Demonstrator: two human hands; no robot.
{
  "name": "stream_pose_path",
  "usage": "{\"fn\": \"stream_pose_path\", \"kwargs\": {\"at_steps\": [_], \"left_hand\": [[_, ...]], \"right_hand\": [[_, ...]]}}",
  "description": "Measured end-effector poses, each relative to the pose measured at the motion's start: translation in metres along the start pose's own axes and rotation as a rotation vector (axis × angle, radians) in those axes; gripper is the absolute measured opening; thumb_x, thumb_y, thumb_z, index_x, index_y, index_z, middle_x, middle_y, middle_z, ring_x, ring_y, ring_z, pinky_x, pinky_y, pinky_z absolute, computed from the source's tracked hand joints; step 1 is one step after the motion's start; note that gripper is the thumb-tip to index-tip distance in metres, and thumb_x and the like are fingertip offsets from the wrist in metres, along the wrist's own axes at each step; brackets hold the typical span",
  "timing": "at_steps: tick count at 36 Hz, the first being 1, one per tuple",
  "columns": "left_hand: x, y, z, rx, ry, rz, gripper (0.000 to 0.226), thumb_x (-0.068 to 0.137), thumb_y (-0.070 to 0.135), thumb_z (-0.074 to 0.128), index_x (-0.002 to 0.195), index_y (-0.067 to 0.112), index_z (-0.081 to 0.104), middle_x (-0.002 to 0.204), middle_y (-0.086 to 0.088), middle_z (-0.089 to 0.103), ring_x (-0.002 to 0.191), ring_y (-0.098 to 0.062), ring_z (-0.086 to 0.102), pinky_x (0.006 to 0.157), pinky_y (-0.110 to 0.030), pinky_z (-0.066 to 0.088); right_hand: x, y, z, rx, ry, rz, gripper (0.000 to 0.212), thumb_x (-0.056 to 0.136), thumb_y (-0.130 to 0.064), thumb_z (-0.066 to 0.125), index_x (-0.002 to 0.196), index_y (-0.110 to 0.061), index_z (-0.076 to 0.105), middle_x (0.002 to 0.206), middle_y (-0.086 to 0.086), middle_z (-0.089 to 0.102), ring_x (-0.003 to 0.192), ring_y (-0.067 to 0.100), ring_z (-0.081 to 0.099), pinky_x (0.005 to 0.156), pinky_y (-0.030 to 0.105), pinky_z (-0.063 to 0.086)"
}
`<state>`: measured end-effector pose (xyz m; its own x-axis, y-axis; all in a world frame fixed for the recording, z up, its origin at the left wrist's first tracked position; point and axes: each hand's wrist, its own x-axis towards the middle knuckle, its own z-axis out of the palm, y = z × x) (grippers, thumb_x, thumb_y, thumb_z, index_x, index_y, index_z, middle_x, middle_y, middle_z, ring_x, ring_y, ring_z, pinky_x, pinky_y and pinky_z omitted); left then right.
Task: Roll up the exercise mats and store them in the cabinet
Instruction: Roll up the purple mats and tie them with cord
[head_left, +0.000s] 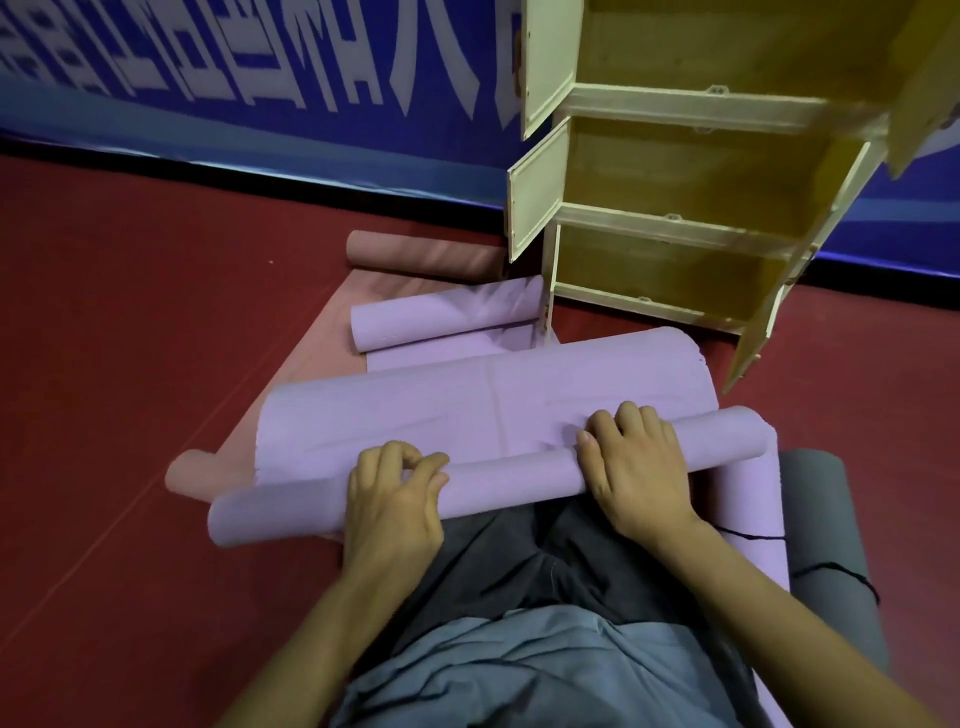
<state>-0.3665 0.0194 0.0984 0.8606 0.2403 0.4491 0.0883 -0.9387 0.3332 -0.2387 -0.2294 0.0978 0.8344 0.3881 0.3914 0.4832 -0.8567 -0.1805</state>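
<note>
A purple exercise mat lies on the floor in front of my knees, its near end rolled into a thin tube. My left hand rests on the tube left of centre with fingers curled over it. My right hand grips the tube right of centre, fingers wrapped over its top. Beyond it lies a second purple mat, curled at its far end. A pink mat sits underneath, rolled up at its far end. The wooden cabinet stands ahead on the right with its doors open.
A rolled grey mat tied with black string lies by my right leg, next to another purple roll. A blue banner runs along the back wall. Red floor stretches to the left.
</note>
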Motion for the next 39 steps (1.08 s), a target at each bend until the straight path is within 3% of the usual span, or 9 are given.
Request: {"fn": "stream_pose_path", "kwargs": {"at_steps": [2,5,8,11,16,24,29,35,39], "left_hand": [[-0.005,0.010,0.005,0.021,0.015,0.032,0.037,0.083,0.008,0.048,0.107,0.017,0.074,0.102,-0.004,0.062,0.090,-0.029,0.053,0.077,-0.040,0.044],[-0.005,0.016,0.000,0.050,0.051,0.058,0.037,0.081,0.008,0.044,0.103,0.014,0.073,0.103,-0.002,0.068,0.090,-0.029,0.061,0.080,-0.038,0.041],[-0.007,0.021,-0.004,0.103,0.037,0.092,0.028,0.094,0.027,0.051,0.106,0.012,0.072,0.107,-0.002,0.070,0.098,-0.028,0.065,0.093,-0.042,0.045],[-0.017,0.029,0.001,0.184,-0.048,0.066,0.054,0.095,0.052,0.056,0.119,0.006,0.069,0.120,-0.008,0.068,0.113,-0.032,0.062,0.108,-0.050,0.041],[-0.013,0.034,0.012,0.192,-0.084,0.034,0.059,0.100,0.053,0.048,0.125,0.002,0.063,0.123,-0.010,0.064,0.118,-0.034,0.059,0.114,-0.054,0.034],[0.026,0.014,0.020,0.262,-0.097,0.123,0.050,0.091,0.060,0.049,0.093,0.013,0.065,0.085,-0.003,0.061,0.080,-0.029,0.057,0.080,-0.045,0.042],[0.062,0.003,0.023,0.300,-0.258,0.160,0.060,0.093,0.068,0.032,0.075,0.017,0.059,0.066,-0.003,0.065,0.063,-0.029,0.062,0.068,-0.039,0.043],[0.090,0.001,0.017,0.268,-0.385,0.182,0.078,0.084,0.077,0.003,0.081,0.023,0.059,0.086,-0.005,0.074,0.085,-0.029,0.068,0.070,-0.036,0.037],[0.102,0.001,0.015,0.186,-0.508,0.144,0.067,0.096,0.074,0.020,0.065,0.021,0.045,0.071,0.000,0.058,0.080,-0.029,0.058,0.071,-0.036,0.033]], "right_hand": [[0.005,0.001,0.002,0.003,-0.024,0.000,0.034,0.101,-0.041,0.034,0.087,-0.015,0.050,0.083,0.007,0.048,0.077,0.031,0.043,0.069,0.045,0.038],[0.009,0.007,0.005,-0.010,-0.100,-0.005,0.038,0.101,-0.044,0.028,0.087,-0.016,0.050,0.083,0.005,0.048,0.078,0.029,0.041,0.071,0.046,0.039],[0.016,0.009,0.006,-0.027,-0.172,-0.003,0.043,0.100,-0.046,0.024,0.087,-0.017,0.051,0.083,0.004,0.051,0.080,0.030,0.044,0.073,0.046,0.041],[0.026,0.007,0.003,0.025,-0.198,0.021,0.042,0.098,-0.047,0.025,0.084,-0.017,0.051,0.081,0.006,0.055,0.079,0.032,0.048,0.073,0.046,0.044],[0.032,0.006,0.002,0.080,-0.245,0.059,0.038,0.095,-0.053,0.024,0.078,-0.023,0.041,0.080,0.001,0.056,0.081,0.029,0.050,0.072,0.043,0.042],[0.042,-0.001,-0.003,0.035,-0.227,0.086,0.061,0.096,-0.054,0.018,0.083,-0.022,0.068,0.086,0.001,0.057,0.091,0.029,0.047,0.077,0.041,0.038],[0.051,-0.002,-0.007,0.031,-0.277,0.081,0.054,0.095,-0.056,0.014,0.081,-0.024,0.054,0.088,0.000,0.063,0.090,0.030,0.056,0.076,0.041,0.037],[0.041,0.003,-0.007,0.036,-0.177,0.033,0.038,0.101,-0.053,0.022,0.080,-0.027,0.039,0.081,-0.003,0.062,0.078,0.028,0.047,0.070,0.042,0.035],[0.036,0.001,-0.011,0.042,-0.147,0.024,0.039,0.101,-0.052,0.023,0.077,-0.027,0.038,0.077,-0.001,0.065,0.077,0.032,0.053,0.068,0.042,0.039]]}}
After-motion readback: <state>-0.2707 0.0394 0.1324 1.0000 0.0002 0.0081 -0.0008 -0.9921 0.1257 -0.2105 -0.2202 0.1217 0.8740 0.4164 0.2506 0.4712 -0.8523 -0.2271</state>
